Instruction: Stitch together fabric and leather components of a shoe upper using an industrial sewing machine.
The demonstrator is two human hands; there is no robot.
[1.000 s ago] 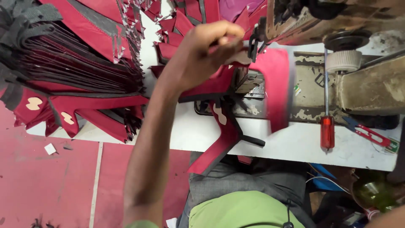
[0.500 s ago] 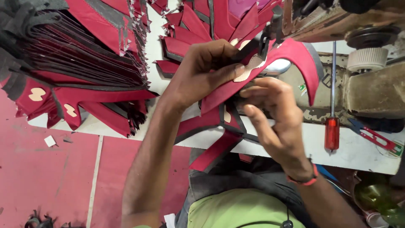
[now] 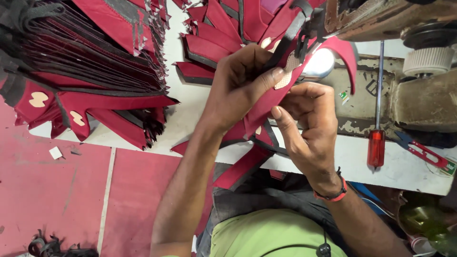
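Both my hands hold one red fabric piece with black trim and a small tan patch, just in front of the sewing machine. My left hand pinches its upper part, thumb pressed near the tan patch. My right hand grips the piece from below, fingers curled under it. A black strap runs up from the piece toward the machine's needle area. The lower end of the piece hangs over the white table's edge.
A tall stack of red and black cut pieces fills the left of the table, and more lie fanned at the back. A red-handled screwdriver and red snips lie on the right. Red floor lies below left.
My right hand came in and took hold of the red piece beside the left. Both hands have since shifted it slightly toward the machine.
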